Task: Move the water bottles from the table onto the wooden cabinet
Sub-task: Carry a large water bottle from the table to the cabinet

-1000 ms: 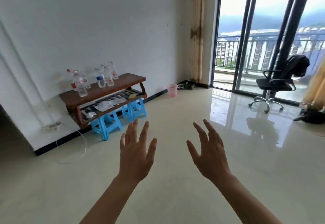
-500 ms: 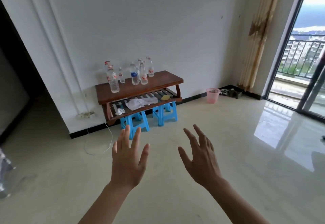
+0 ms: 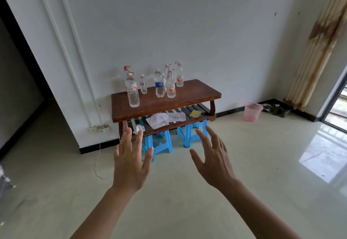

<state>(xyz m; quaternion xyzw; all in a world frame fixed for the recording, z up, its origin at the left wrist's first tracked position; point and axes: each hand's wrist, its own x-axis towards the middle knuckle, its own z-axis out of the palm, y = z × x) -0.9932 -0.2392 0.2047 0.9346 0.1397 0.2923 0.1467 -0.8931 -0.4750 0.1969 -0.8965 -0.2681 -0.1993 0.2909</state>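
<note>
Several clear water bottles stand upright on a dark wooden cabinet (image 3: 195,93) against the white wall. The largest bottle (image 3: 132,92) is near its left front; a blue-labelled bottle (image 3: 159,85) and a red-labelled one (image 3: 171,86) stand in the middle, and another (image 3: 179,77) at the back. My left hand (image 3: 131,161) and my right hand (image 3: 213,159) are stretched out in front of me, fingers spread, holding nothing, well short of the cabinet. No table with bottles is in view.
The cabinet rests on two blue plastic stools (image 3: 159,142); papers (image 3: 163,119) lie on its slatted lower shelf. A pink mesh bin (image 3: 252,111) stands on the floor to the right, near a curtain (image 3: 317,51). A dark doorway (image 3: 18,81) is at left.
The view has swung left and come closer: the cabinet with its bottles is now centred and larger, the balcony door and chair have left the frame. Both hands stay open and raised.
</note>
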